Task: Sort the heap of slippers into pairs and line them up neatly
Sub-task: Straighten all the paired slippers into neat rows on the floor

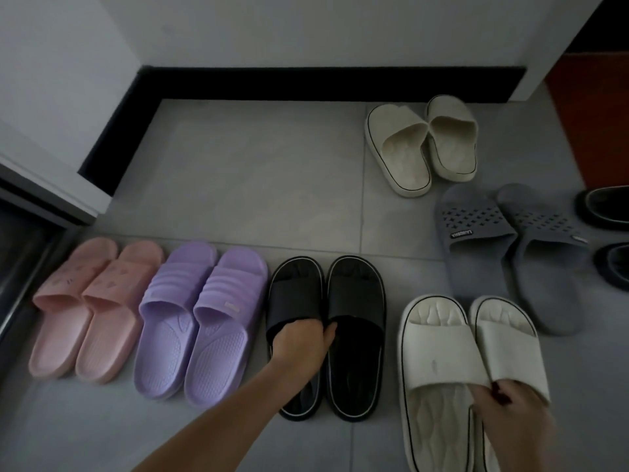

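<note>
Dim, even light falls on a floor (pixel 258 172) of large grey tiles with thin pale joints. Beyond it white walls (pixel 306 25) meet in a corner at far left, edged by a black skirting (pixel 306 84). A metal door sill (pixel 20 277) runs down the left. A red-brown panel (pixel 592 114) stands at far right.

Pink slippers (pixel 92 311), purple slippers (pixel 197 321) and black slippers (pixel 326 335) lined the floor from nine o'clock to centre. The left hand (pixel 303 342) gripped the black pair's straps; at five o'clock the right hand (pixel 510 417) held white slippers (pixel 452 356).
</note>
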{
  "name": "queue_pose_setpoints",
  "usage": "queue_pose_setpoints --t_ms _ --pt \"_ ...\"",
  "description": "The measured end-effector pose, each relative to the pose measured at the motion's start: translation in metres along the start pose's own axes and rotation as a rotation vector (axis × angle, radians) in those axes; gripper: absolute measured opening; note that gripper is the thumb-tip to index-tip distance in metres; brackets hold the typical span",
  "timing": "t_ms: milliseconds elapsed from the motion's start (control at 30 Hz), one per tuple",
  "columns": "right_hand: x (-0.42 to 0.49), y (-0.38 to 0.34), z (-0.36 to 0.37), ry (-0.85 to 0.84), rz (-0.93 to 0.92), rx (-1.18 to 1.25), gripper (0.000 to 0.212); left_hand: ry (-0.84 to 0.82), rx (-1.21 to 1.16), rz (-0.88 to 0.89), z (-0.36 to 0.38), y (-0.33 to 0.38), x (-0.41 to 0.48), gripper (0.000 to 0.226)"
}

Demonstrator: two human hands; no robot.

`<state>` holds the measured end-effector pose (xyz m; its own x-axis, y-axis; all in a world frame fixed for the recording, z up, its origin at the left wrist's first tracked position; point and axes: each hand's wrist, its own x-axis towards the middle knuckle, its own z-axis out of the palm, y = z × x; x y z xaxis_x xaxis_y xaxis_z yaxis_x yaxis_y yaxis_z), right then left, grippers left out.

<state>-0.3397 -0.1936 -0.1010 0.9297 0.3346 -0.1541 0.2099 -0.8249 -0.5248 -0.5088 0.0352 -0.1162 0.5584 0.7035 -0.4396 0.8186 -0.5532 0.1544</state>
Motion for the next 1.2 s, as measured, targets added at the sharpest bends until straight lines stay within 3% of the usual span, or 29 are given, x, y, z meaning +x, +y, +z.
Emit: queue_pose_setpoints --t_ms 67,133,233,267,333,367,400,467,533,633,767,1000,1200 --pt "-0.001 0.001 -0.01 -0.11 0.087 0.013 0.027 -0.1 0.034 0.017 -0.011 0.0 -0.002 0.061" --pt "0.006 -0.005 -0.028 -0.388 0.154 -0.1 0.031 -0.182 0.05 0.08 -0.028 0.003 -0.001 0.056" --pt "0.018 -0.034 -0.056 -0.744 0.16 -0.33 0.042 -0.014 -0.083 0.221 -0.054 0.01 0.004 0.05" --pt "0.02 -0.045 -0.057 -0.738 0.095 -0.374 0.044 0.091 -0.14 0.252 -0.061 0.01 0.008 0.05" --pt "0.024 -0.072 -0.044 -0.556 -0.155 -0.309 0.037 0.235 -0.257 0.302 -0.068 0.006 0.015 0.042" --pt "0.023 -0.088 -0.03 -0.5 -0.274 -0.221 0.027 0.237 -0.242 0.303 -0.066 0.0 0.02 0.046" --pt "0.023 -0.103 -0.014 -0.495 -0.362 -0.163 0.03 0.184 -0.168 0.275 -0.063 -0.007 0.025 0.067" --pt "0.024 -0.124 0.021 -0.576 -0.454 -0.187 0.074 0.05 -0.04 0.201 -0.053 -0.022 0.031 0.11" --pt "0.03 -0.134 0.047 -0.601 -0.512 -0.258 0.098 0.005 0.004 0.173 -0.045 -0.032 0.033 0.124" --pt "0.04 -0.134 0.068 -0.626 -0.548 -0.304 0.105 0.014 0.025 0.186 -0.038 -0.037 0.036 0.123" --pt "0.045 -0.127 0.074 -0.613 -0.574 -0.237 0.085 0.033 0.02 0.221 -0.039 -0.037 0.037 0.12" --pt "0.042 -0.121 0.076 -0.589 -0.593 -0.168 0.081 0.05 0.019 0.249 -0.04 -0.039 0.038 0.118" --pt "0.042 -0.117 0.071 -0.636 -0.544 -0.089 0.099 0.087 0.012 0.296 -0.048 -0.017 0.037 0.121"
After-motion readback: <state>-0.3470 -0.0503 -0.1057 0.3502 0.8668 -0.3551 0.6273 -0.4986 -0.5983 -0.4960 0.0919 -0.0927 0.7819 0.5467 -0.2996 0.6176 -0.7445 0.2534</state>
